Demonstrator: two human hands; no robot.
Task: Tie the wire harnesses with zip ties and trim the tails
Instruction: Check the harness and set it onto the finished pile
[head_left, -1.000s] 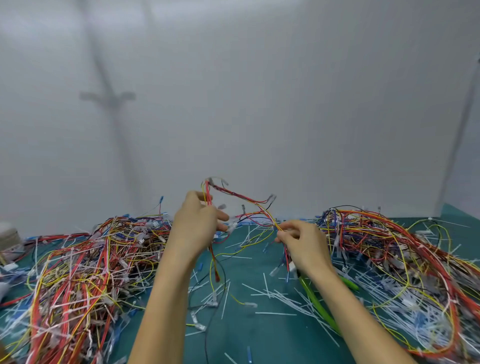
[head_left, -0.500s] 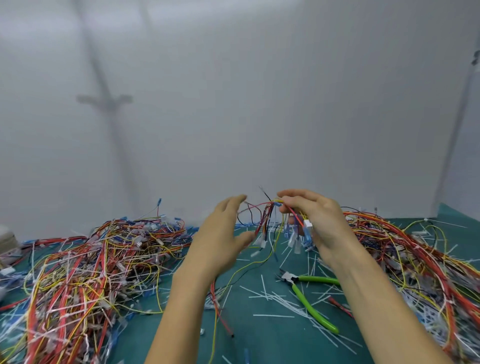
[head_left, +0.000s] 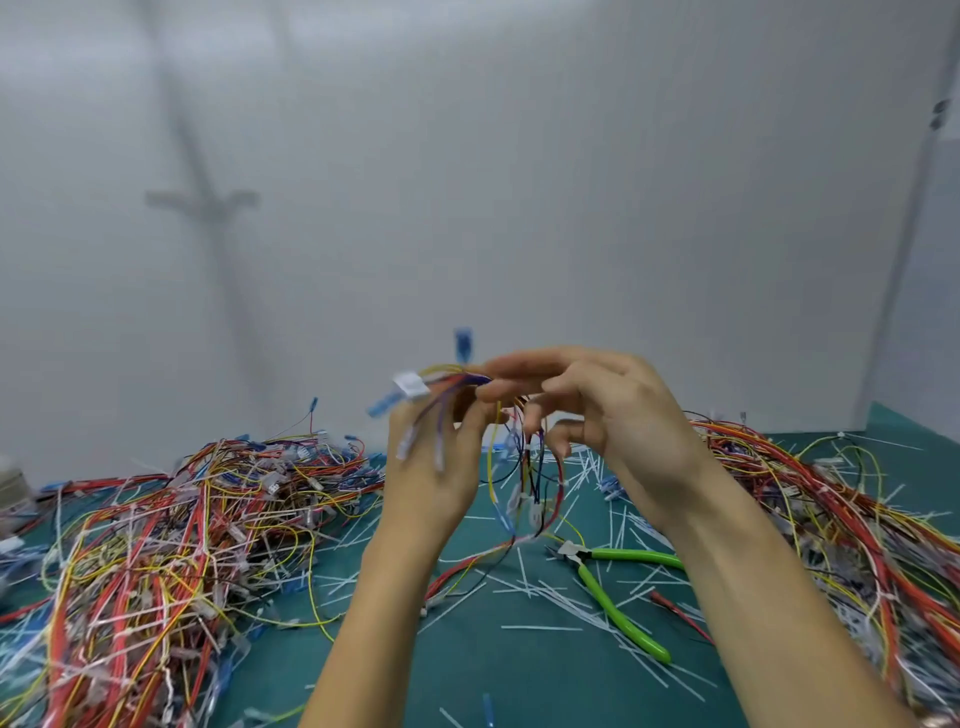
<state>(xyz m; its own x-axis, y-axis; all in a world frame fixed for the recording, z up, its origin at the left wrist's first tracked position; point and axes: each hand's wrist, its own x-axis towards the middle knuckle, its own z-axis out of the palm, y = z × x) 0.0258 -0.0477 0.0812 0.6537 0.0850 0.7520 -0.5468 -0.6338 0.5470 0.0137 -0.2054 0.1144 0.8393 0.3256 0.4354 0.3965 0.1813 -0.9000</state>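
Green cutters (head_left: 602, 592) w/ cut tails (head_left: 540, 628) on mat (head_left: 519, 686)

Harness (head_left: 524, 467): thin multicolour wires, white connector, lifted at frame centre, loops dangling, blurred. Tangled left pile (head_left: 182, 519) and right pile (head_left: 831, 519) at lower sides. Green-handled cutters (head_left: 618, 597) flat lower centre-right among white tails (head_left: 545, 590).

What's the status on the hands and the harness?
Right hand pinches harness, held up. Left hand at its plugs, grip blurred. Cutters lie on the table, untouched. Nothing in the way.
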